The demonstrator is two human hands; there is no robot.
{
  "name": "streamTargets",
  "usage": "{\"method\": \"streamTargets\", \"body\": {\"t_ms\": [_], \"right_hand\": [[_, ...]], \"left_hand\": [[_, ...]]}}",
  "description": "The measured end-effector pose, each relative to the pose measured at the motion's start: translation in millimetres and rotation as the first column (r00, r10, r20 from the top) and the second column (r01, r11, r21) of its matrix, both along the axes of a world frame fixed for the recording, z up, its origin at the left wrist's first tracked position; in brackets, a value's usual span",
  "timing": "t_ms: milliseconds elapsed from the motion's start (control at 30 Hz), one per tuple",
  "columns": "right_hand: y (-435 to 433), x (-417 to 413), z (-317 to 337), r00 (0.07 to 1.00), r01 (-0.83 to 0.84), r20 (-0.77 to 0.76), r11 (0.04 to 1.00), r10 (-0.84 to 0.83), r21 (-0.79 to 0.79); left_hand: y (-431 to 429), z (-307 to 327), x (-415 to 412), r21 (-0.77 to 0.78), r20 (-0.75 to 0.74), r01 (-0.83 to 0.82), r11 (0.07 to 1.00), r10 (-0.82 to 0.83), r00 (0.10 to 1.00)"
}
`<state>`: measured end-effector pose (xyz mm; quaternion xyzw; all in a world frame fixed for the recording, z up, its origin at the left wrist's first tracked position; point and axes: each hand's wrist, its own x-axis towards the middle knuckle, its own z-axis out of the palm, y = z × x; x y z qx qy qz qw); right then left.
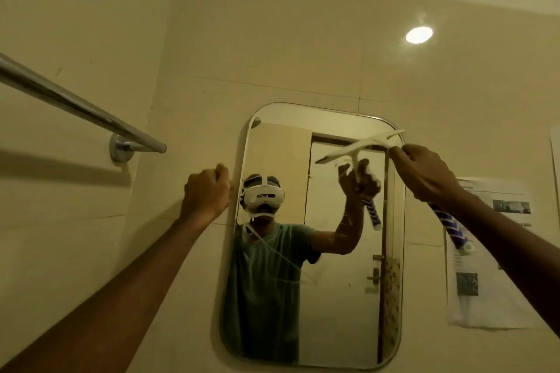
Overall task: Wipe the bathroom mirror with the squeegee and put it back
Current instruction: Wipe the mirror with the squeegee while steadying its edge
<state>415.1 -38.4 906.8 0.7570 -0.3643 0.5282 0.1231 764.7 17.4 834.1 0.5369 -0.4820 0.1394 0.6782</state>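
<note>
A rounded rectangular mirror (333,312) hangs on the tiled wall ahead. My right hand (424,174) grips the squeegee (360,147) by its neck. Its white blade lies tilted against the mirror's upper right part, and its blue-and-white handle sticks out below my hand. My left hand (207,192) is closed in a fist and rests on the wall at the mirror's left edge, holding nothing. The mirror reflects a person in a green shirt with the raised squeegee.
A chrome towel bar (78,106) juts from the left wall at shoulder height. A paper notice (491,254) is stuck on the wall right of the mirror. A round ceiling light (419,34) glows above.
</note>
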Motion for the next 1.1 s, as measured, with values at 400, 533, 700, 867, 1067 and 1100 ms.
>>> {"method": "streamTargets", "body": {"t_ms": [400, 533, 700, 867, 1067, 1100], "right_hand": [[-1.6, 38.9, 7.6, 1.000, -0.017, -0.003, 0.999, 0.017, 0.041], [0.9, 35.2, -80.7, 0.997, -0.029, 0.078, 0.987, 0.017, 0.158], [22.5, 38.1, -68.7, 0.997, -0.005, 0.071, 0.981, -0.009, 0.196], [28.5, 49.8, 44.8, 0.983, 0.036, 0.176, 0.991, -0.058, 0.130], [14.8, 49.7, -29.8, 0.978, 0.096, 0.158, 0.969, -0.134, 0.229], [16.9, 48.7, -54.6, 0.979, 0.099, 0.148, 0.961, -0.141, 0.260]], "left_hand": [[-14.5, 71.8, -26.5, -0.025, -0.039, 0.015, 1.000, -0.016, 0.999], [-19.2, 75.1, -22.5, -0.079, -0.008, -0.042, 0.996, 0.042, 0.999], [-26.0, 71.8, -18.7, -0.183, 0.067, -0.091, 0.979, 0.105, 0.992], [-29.2, 69.6, -14.3, -0.229, 0.132, -0.093, 0.969, 0.125, 0.983], [-31.3, 69.8, -10.5, -0.192, 0.130, -0.064, 0.979, 0.090, 0.987], [-32.9, 69.7, -9.7, -0.195, 0.132, -0.064, 0.979, 0.091, 0.987]]}}
